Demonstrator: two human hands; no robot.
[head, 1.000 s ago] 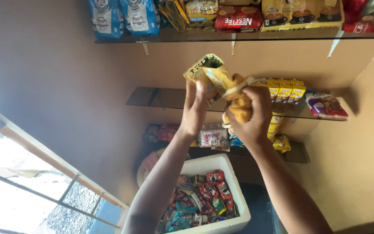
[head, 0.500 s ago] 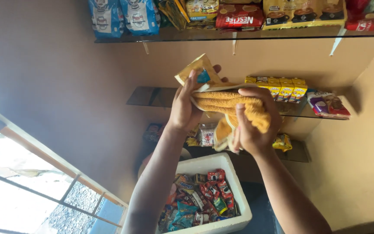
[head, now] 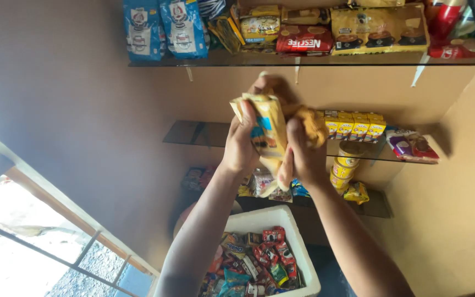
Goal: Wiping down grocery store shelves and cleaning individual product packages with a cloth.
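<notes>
A yellow snack packet [head: 268, 132] with a blue patch is held upright in front of the middle glass shelf [head: 199, 133]. My left hand [head: 241, 146] grips the packet from the left side. My right hand [head: 302, 148] is closed on an orange-yellow cloth [head: 310, 122] pressed against the packet's right side. Both arms reach up from the bottom of the view.
The top glass shelf [head: 160, 63] carries blue bags [head: 163, 27], a red packet [head: 304, 39] and yellow packs. Small yellow cartons [head: 354, 126] and tins [head: 344, 164] stand behind my hands. A white box [head: 279, 217] of mixed wrapped sweets sits below. A window is at lower left.
The packet turned from tilted to upright and moved to the middle. The cloth, spread across it half a second ago, is now bunched in my right hand at the packet's side.
</notes>
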